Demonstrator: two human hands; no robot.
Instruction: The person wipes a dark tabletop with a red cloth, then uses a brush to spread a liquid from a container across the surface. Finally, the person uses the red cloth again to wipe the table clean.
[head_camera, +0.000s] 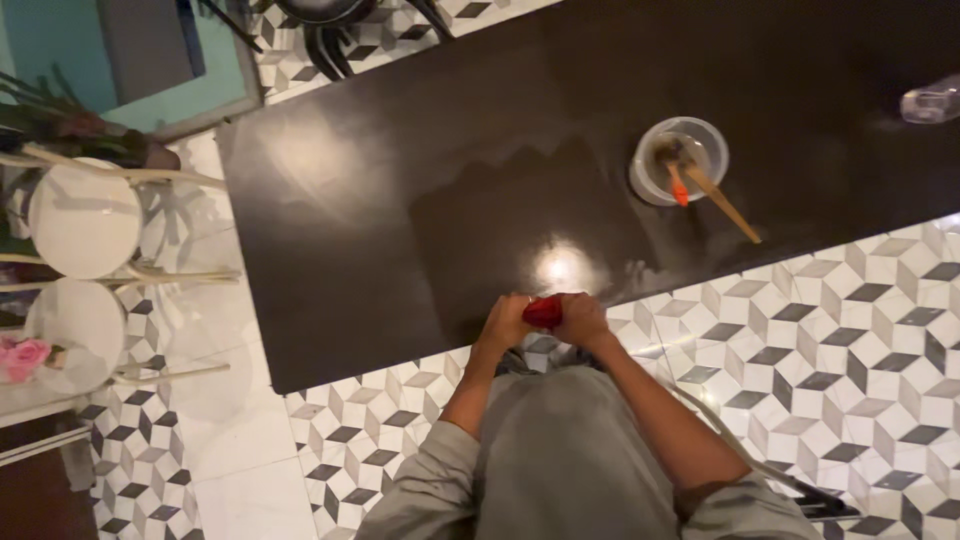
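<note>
We see a small red soft object (543, 311) at the near edge of the dark glossy tabletop (400, 200); it lies crosswise between our hands, left hand (505, 322) and right hand (583, 320) each closed on an end, equally near.

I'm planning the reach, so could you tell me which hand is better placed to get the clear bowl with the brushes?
Probably the right hand: the clear bowl sits up on its side, while the left hand would cross over. Both grip the red object.

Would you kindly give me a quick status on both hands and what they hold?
Left hand and right hand both gripping red thing at table edge. Bowl with brushes sits apart.
</note>
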